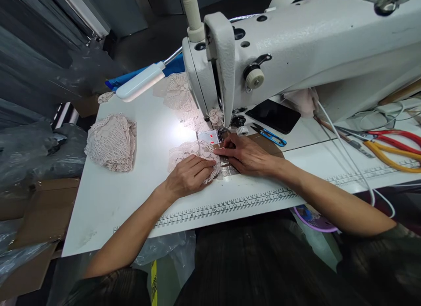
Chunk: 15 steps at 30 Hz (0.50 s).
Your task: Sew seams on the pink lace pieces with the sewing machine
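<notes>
Mid-seam, by the look of it. Left hand [189, 176] pressed flat on the lace piece [192, 154], fingers [202, 165] extended and close together, pinning rather than gripping. Right hand [246, 154] alongside, fingers nearly straight, tips on the lace edge just before the presser foot [224, 133] of the sewing machine [296, 47]. Lace lying on the tabletop [131, 196] under the lamp [140, 81], leading edge at the needle area, most of the piece not yet fed through. Stacked lace pieces [112, 141] resting well to the left; more lace [179, 97] lying behind the machine head. Blue snips [269, 135] near the right hand, untouched.
</notes>
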{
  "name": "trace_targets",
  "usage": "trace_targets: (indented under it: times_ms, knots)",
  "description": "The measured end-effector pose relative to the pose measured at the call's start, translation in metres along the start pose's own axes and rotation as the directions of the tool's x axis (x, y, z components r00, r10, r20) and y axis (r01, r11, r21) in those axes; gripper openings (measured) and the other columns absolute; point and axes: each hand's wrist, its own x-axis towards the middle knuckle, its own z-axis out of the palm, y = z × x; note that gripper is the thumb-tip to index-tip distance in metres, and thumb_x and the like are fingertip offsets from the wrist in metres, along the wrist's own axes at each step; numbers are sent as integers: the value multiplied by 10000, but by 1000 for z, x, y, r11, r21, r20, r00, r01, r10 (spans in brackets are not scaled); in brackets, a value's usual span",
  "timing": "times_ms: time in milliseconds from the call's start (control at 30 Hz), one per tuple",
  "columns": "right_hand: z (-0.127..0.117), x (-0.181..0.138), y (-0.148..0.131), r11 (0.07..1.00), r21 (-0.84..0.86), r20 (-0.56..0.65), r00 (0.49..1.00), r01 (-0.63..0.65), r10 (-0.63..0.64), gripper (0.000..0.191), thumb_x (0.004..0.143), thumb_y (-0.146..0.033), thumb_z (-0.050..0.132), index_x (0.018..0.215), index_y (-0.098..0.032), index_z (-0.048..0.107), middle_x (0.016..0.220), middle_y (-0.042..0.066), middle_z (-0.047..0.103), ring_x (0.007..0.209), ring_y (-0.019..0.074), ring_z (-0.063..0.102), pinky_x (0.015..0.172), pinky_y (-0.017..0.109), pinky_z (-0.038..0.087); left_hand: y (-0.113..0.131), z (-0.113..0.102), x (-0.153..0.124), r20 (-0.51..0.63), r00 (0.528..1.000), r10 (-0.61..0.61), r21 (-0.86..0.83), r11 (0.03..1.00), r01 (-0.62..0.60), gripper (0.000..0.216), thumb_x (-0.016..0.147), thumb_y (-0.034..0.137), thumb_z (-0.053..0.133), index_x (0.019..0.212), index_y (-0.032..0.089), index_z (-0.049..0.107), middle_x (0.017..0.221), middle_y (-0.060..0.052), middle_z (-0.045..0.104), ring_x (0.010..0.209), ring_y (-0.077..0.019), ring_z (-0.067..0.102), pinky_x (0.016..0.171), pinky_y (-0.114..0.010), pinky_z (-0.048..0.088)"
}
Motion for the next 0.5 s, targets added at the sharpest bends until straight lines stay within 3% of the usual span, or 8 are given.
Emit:
trace_targets:
  times_ms: [300, 500]
  knots:
    - [-6, -3, -4, 998, 61, 10, 1000, 12, -13, 395, 888, -141, 468, 1206, -263, 669, 1101, 104, 554, 1049, 243, 485, 951, 445, 440, 1, 0, 0, 5, 1000, -1, 27, 1000, 1, 75, 881, 151, 614, 955, 149, 610, 981, -76, 742, 798, -164, 690, 658, -295, 538]
    - [-13, -7, -7, 995, 94, 97, 994, 41, -50, 420, 871, -152, 512, 1223, -318, 668, 1113, 87, 540, 1079, 245, 475, 982, 482, 391, 2, 0, 1, 6, 1000, 16, 57, 998, -16, 70, 861, 133, 634, 926, 143, 610, 928, -69, 745, 757, -162, 678, 639, -290, 528]
